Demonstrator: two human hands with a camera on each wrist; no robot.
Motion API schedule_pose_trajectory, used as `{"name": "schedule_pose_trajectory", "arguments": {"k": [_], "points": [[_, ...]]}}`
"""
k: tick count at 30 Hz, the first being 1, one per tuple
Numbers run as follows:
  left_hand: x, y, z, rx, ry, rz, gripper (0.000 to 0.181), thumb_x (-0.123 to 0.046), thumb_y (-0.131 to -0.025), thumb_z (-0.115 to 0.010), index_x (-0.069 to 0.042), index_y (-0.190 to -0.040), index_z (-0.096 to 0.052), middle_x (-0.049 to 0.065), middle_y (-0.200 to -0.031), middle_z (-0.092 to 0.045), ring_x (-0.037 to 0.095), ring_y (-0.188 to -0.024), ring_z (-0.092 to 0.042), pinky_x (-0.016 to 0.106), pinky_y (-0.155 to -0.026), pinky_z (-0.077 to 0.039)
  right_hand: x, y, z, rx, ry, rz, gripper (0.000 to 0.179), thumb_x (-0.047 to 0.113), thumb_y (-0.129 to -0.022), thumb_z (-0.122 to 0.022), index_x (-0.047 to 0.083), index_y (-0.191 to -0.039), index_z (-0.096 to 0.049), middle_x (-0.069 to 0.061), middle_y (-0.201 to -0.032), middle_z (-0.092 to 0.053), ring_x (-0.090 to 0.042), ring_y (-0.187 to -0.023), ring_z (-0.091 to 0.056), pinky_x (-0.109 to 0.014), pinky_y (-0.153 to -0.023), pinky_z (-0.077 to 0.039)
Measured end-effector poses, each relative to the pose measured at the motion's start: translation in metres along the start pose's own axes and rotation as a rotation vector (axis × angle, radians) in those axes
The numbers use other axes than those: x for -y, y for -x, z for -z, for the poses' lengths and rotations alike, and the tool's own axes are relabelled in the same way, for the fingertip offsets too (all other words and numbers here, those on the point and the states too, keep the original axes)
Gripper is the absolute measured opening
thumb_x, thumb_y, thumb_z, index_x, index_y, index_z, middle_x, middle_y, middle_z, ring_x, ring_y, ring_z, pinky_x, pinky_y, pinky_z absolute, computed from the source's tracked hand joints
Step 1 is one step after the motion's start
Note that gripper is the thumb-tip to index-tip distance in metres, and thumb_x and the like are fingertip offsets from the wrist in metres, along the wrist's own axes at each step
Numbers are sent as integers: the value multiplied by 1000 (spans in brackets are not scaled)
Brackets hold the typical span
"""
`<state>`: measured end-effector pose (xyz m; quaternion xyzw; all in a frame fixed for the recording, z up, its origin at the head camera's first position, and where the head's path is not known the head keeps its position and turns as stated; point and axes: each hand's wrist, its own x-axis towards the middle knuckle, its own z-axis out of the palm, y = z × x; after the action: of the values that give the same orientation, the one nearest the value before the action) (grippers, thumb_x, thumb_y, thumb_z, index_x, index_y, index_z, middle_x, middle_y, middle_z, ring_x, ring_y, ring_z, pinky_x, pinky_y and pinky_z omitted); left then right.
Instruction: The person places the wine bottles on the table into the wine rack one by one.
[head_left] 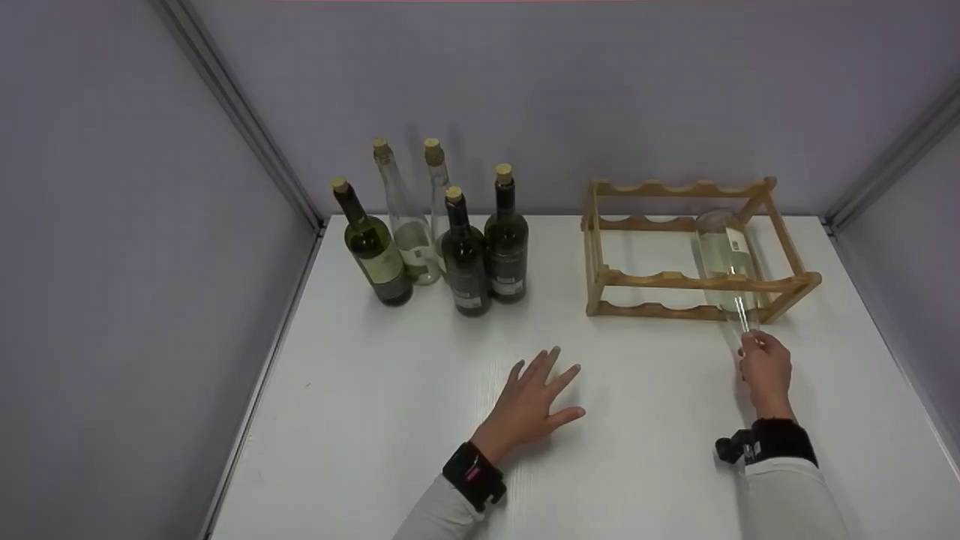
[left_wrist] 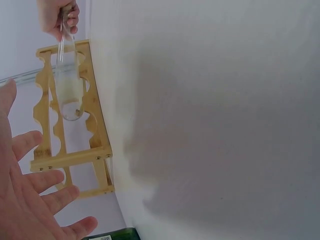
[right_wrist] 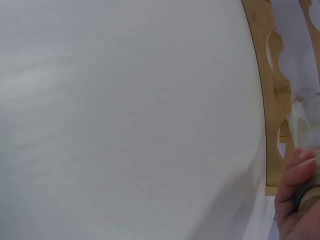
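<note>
At the right, my right hand (head_left: pixel 766 369) grips the neck of a clear glass bottle (head_left: pixel 724 255) with a pale label. The bottle lies inside a wooden wine rack (head_left: pixel 697 280), near its right end, its base toward the back wall and its neck toward me. It passes beneath the upper front rail. In the right wrist view, a cork (right_wrist: pixel 311 201) shows at the hand. My left hand (head_left: pixel 525 409) holds nothing, its fingers spread over the white table in front of the dark bottles. The left wrist view shows its palm and spread fingers (left_wrist: pixel 57 200).
Corked bottles stand upright at the back left: a green one with a pale label (head_left: pixel 381 262), two dark ones (head_left: pixel 466 266) (head_left: pixel 508 255) and two clear ones (head_left: pixel 405 225) (head_left: pixel 439 176). Grey panels (head_left: pixel 600 90) border the white table (head_left: pixel 360 420) at the back and sides.
</note>
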<state>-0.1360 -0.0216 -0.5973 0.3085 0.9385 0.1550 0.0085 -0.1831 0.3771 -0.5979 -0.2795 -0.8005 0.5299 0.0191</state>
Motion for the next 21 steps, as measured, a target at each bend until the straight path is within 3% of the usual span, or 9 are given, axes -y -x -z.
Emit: {"name": "schedule_pose_trajectory", "arguments": {"k": [7, 12, 21], "points": [[-1, 0, 1, 13, 9, 15, 73, -73, -94, -28, -32, -153, -35, 8, -161, -22, 24, -147, -21, 54, -112, -27, 13, -13, -8, -3, 50, 12, 58, 37, -104, -36, -3, -145, -41, -18, -110, -58, -9, -68, -53, -23, -55, -46], [-2, -2, 0, 3, 15, 9, 71, -72, -94, -32, -32, -153, -36, 8, -161, -22, 24, -147, -21, 54, -111, -27, 19, -19, -10, -12, 86, 26, 57, 37, -104, -36, -5, -142, -44, -19, -111, -59, -7, -66, -52, -24, -55, -46], [-4, -7, -1, -1, -3, 3, 72, -73, -94, -27, -32, -153, -36, 9, -160, -24, 24, -147, -21, 54, -111, -28, 18, -25, -15, -1, 151, 42, 58, 40, -104, -36, -4, -141, -45, -23, -119, -59, -9, -71, -53, -25, -57, -47]]}}
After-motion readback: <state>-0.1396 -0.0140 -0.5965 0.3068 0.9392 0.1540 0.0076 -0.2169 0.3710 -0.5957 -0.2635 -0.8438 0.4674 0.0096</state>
